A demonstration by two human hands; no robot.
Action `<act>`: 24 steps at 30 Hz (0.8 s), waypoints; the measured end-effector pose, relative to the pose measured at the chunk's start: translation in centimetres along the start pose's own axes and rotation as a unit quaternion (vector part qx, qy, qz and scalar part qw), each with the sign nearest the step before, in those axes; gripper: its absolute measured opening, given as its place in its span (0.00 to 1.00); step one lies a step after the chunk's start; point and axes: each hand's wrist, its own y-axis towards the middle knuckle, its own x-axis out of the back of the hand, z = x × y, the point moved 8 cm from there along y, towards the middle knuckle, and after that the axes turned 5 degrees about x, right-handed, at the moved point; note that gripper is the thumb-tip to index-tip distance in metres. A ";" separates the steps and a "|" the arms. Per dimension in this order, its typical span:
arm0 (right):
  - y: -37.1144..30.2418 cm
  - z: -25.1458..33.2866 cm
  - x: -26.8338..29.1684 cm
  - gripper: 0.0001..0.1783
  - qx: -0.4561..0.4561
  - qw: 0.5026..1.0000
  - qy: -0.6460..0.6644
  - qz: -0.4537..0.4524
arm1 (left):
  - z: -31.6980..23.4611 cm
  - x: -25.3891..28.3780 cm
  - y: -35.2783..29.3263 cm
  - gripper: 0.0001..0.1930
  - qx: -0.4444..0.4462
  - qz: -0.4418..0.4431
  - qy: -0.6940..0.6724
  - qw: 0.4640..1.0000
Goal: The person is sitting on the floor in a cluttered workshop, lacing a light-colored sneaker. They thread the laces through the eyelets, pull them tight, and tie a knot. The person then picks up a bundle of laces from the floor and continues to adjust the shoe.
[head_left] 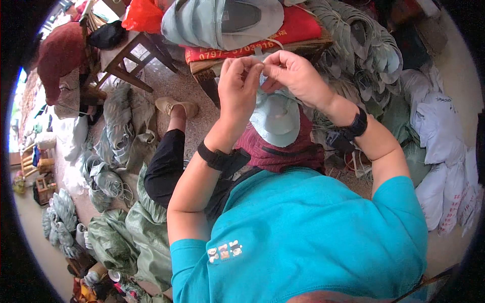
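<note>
My left hand and my right hand meet in front of my chest. Fingertips and thumbs are pinched close together on both, and what lies between them is too small to make out. Just below them a pale blue-green shoe upper rests on the dark red cloth over my lap, its top end partly hidden by my fingers. A light lace or strip sticks up beyond the fingertips. Past my hands, nested grey-blue shoe uppers lie on a red printed sheet on a wooden table.
A large heap of grey-green uppers hangs at the table's right. White sacks stand far right. Bundled uppers and green sacks cover the floor at left. A wooden stool and red plastic bag are beyond.
</note>
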 end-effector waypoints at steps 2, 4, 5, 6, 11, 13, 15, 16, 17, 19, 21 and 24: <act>0.0 -0.1 -0.5 0.12 0.021 0.999 0.029 0.019 | 1.2 -0.6 0.2 0.05 0.066 0.017 -0.063 0.996; 0.0 -0.1 -0.2 0.13 0.032 0.999 0.000 0.009 | 1.6 -0.8 0.2 0.05 0.083 0.016 -0.080 0.993; 0.0 -0.3 0.0 0.13 0.026 1.000 -0.004 0.001 | 1.9 -1.0 0.2 0.06 0.107 0.022 -0.091 0.990; 0.0 -0.1 0.1 0.13 0.033 0.999 0.008 0.005 | 1.3 -1.0 0.2 0.06 0.067 0.029 -0.062 0.995; 0.1 -0.5 -0.1 0.08 0.018 1.000 0.003 -0.013 | 0.7 0.0 -0.4 0.05 0.053 0.011 -0.077 0.996; 0.4 0.0 -0.8 0.06 0.020 0.999 0.016 -0.022 | 0.1 0.4 -0.5 0.06 0.023 -0.001 -0.014 1.000; 0.5 1.0 -1.3 0.04 -0.009 0.999 -0.009 -0.052 | 1.3 0.4 -0.5 0.10 0.096 0.003 -0.162 0.982; 0.5 2.5 -1.5 0.02 0.007 0.998 -0.030 -0.059 | 1.3 0.5 -0.5 0.11 0.101 0.009 -0.183 0.978; 0.8 5.9 -2.7 0.02 0.126 0.988 -0.086 -0.021 | 1.6 0.5 -0.5 0.12 0.124 0.025 -0.196 0.973; 0.2 12.3 -4.8 0.02 0.312 0.929 -0.200 0.008 | 1.8 0.2 -0.4 0.15 0.155 0.078 -0.207 0.963; -0.4 17.1 -6.2 0.05 0.360 0.899 -0.243 0.058 | 1.4 -0.4 -0.2 0.17 0.160 0.160 -0.207 0.952; -0.4 23.4 -7.2 0.04 0.429 0.862 -0.258 0.083 | 0.7 -1.9 -1.4 0.29 0.209 0.338 -0.225 0.889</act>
